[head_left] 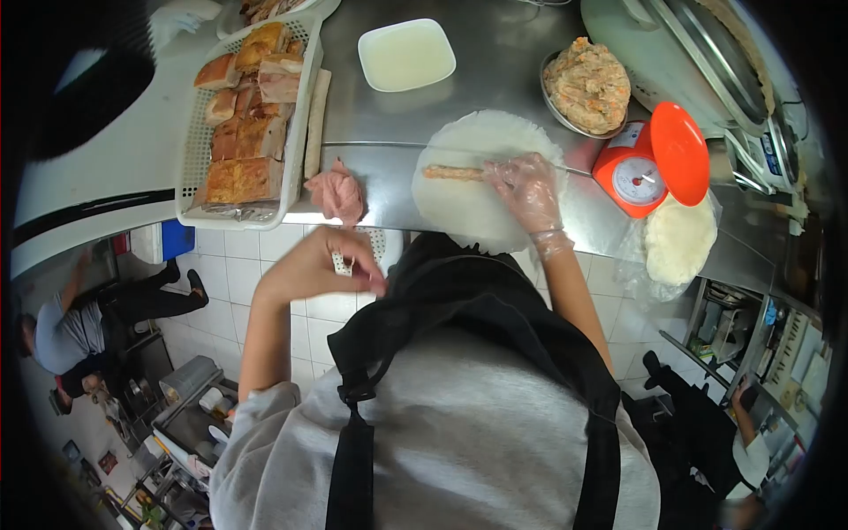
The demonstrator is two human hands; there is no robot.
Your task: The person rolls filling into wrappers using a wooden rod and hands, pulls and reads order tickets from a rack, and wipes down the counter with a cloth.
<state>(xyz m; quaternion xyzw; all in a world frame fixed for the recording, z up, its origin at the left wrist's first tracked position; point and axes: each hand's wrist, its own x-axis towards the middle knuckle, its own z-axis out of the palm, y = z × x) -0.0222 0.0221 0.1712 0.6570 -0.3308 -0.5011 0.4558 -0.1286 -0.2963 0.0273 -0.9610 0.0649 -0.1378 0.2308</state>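
Observation:
A round, thin white wrapper sheet (459, 203) lies at the counter's front edge, its near side hanging over. Across it runs a narrow strip of orange-flecked filling (452, 173). My right hand (523, 187), in a clear plastic glove, has its fingers closed over the right end of that strip; they hide this end. My left hand (316, 265) is bare and hovers in front of the counter edge, thumb and fingertips drawn together, with nothing visible in them. Just beyond it is a crumpled pink cloth (336, 193). A metal bowl of filling (585, 87) stands to the back right.
A white basket (186, 177) of browned meat slabs is at left, a pale roll (317, 124) alongside. At the back is a white dish (406, 57) of pale liquid. A red scale (638, 181) and bagged wrapper sheets (680, 238) stand right. Other people are on both sides.

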